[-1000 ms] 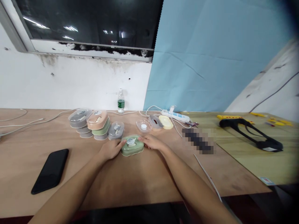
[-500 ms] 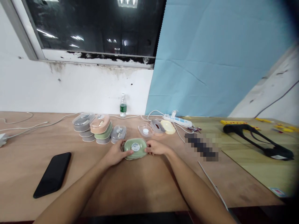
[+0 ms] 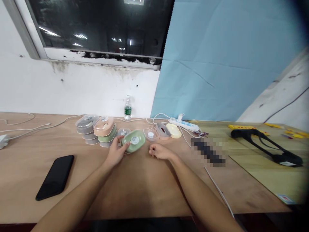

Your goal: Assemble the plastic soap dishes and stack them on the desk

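Note:
My left hand [image 3: 116,153] grips a green oval box [image 3: 133,140] with a clear lid and lifts it, tilted, just above the wooden table [image 3: 145,183]. It hangs right in front of a stack of similar boxes [image 3: 101,130] in grey, peach and green. My right hand [image 3: 159,151] rests on the table a little to the right of the box, fingers loosely curled, holding nothing.
A black phone [image 3: 55,177] lies at the left. Behind are an open clear lid [image 3: 151,134], a grey tray [image 3: 163,130], a yellow tray [image 3: 174,130], a power strip [image 3: 183,124], a water bottle [image 3: 127,109] and cables. A black strap device [image 3: 267,146] lies on the right.
My left hand has lifted the green box off the table and moved it back-left toward the stack. My right hand has let go of it and stays on the table.

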The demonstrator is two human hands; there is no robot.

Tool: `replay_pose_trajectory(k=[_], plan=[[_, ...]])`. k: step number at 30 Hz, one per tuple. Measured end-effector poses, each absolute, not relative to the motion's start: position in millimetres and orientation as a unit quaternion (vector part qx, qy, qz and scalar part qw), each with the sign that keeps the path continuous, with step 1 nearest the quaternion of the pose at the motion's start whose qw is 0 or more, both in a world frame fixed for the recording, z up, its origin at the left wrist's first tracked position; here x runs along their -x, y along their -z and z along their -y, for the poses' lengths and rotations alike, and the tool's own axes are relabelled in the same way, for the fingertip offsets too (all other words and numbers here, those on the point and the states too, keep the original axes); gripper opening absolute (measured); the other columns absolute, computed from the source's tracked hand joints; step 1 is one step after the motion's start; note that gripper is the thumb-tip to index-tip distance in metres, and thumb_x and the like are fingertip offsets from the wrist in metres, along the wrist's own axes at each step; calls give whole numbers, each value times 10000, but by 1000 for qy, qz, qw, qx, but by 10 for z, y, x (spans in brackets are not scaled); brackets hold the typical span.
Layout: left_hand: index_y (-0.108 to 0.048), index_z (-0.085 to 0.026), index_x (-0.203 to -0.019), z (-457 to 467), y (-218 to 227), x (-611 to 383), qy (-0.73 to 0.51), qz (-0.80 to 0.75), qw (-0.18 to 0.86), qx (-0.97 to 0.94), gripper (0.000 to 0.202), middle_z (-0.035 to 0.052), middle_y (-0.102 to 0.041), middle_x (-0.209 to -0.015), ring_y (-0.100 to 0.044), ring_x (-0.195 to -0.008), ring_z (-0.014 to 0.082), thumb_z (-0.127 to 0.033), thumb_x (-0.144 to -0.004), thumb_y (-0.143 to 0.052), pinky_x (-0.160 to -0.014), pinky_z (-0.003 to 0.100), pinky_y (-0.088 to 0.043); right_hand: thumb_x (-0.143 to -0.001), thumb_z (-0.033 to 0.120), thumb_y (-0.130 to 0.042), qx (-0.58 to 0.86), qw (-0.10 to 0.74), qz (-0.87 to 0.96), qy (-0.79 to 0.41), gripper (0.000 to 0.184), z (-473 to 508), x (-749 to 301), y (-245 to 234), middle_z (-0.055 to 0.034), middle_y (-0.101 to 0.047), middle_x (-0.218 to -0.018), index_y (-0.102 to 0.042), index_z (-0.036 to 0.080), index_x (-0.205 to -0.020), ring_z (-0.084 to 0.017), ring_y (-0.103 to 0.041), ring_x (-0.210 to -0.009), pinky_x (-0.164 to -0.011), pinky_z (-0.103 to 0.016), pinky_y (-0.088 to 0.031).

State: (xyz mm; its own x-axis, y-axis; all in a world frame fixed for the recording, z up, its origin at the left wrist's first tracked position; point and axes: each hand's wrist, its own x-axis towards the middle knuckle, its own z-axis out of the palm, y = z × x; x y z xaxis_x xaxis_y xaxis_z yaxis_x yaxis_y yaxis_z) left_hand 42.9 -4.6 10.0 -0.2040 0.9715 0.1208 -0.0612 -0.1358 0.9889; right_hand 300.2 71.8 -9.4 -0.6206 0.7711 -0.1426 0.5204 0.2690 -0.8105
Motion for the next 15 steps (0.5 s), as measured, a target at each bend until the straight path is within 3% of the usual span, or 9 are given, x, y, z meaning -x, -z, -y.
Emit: replay_pose_trajectory(k=[6,12,15], plan=[[-406,-207,-978,-93,-18,-371,-686,-537,379,-311,529,5,-520,-919,-587,-595,78,-394,-667,-791,-435,198,-507,-716,663,-600,410,140,815,-385,506,-716,-2965,80,19,-538,-583,-479,176,-648,-85,-418,-510,-463,-202,-285],[-370,-212,-808,-51,-65,-388,-691,-528,448,-209,520,-61,-487,-686,-567,-522,91,-458,-629,-791,-493,275,-556,-738,648,-583,415,138,821,-367,492,-691,-2944,48,28,-512,-575,-466,181,-637,-92,-408,-525,-476,-208,-274],[-383,-206,-753,-27,-79,-385,-688,-516,474,-188,529,-56,-508,-652,-591,-559,109,-489,-590,-799,-515,262,-550,-742,636,-586,419,137,822,-361,483,-683,-2938,37,33,-501,-569,-465,182,-631,-90,-397,-521,-478,-210,-270]])
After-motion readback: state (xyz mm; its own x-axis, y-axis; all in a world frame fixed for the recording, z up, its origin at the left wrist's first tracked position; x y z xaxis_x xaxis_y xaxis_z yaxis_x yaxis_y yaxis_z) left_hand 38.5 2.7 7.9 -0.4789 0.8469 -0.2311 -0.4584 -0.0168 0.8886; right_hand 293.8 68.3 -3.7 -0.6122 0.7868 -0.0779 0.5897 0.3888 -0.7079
